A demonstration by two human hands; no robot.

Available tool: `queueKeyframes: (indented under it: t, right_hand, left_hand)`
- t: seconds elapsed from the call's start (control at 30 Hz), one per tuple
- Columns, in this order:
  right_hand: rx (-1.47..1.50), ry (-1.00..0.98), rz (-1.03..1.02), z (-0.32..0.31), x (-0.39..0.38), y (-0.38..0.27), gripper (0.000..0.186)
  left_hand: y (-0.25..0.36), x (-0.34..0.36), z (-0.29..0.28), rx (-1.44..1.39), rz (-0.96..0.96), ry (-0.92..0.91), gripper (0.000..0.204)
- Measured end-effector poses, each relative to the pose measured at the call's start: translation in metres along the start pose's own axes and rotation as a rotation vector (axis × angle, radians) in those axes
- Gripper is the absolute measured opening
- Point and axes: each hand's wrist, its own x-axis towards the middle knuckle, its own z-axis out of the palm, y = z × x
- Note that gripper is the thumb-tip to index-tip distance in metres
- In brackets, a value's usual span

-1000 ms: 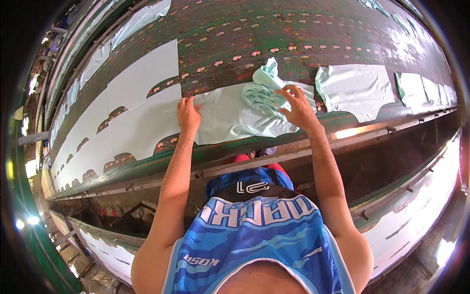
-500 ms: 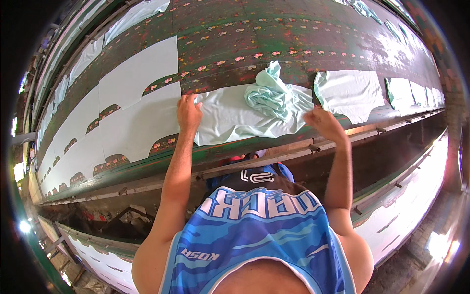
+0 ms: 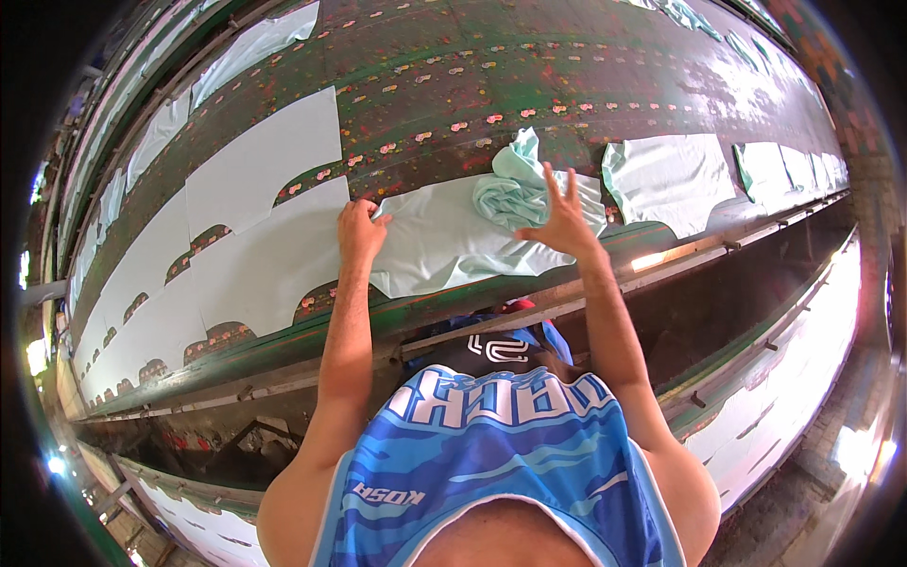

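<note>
A pale mint fabric piece (image 3: 430, 236) lies on the long dark table in front of me, its near edge rippled. On its right half sits a bunched-up heap of mint cloth (image 3: 505, 197). My left hand (image 3: 362, 230) is at the piece's far left corner, thumb and fingers closed on the cloth edge. Over the right half of the piece is my right hand (image 3: 567, 222), fingers spread and nothing in it; it partly hides the heap. Left of my left hand, white cut fabric panels (image 3: 255, 250) lie flat, side by side.
More mint fabric pieces (image 3: 666, 180) lie loosely along the table to the right. The dark tabletop (image 3: 425, 104) carries rows of small printed marks. A rail with short pegs (image 3: 652, 274) runs along the near edge. Behind me on the right stands another table with white fabric (image 3: 775, 397).
My right hand has let go of the fabric's right edge, moved left and opened over the piece. My left hand stays at the left corner, a little lower in view.
</note>
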Motion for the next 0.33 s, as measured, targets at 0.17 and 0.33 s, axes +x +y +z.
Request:
queueKeyframes:
  t: [0.17, 0.33]
  right_hand:
    - [-0.002, -0.012, -0.117, 0.047, 0.031, 0.003, 0.072]
    - [0.337, 0.065, -0.137, 0.045, 0.043, 0.038, 0.061]
  left_hand:
    - [-0.015, -0.01, 0.013, -0.077, 0.08, 0.163, 0.025]
    - [0.006, -0.021, -0.014, -0.523, -0.3, 0.073, 0.028]
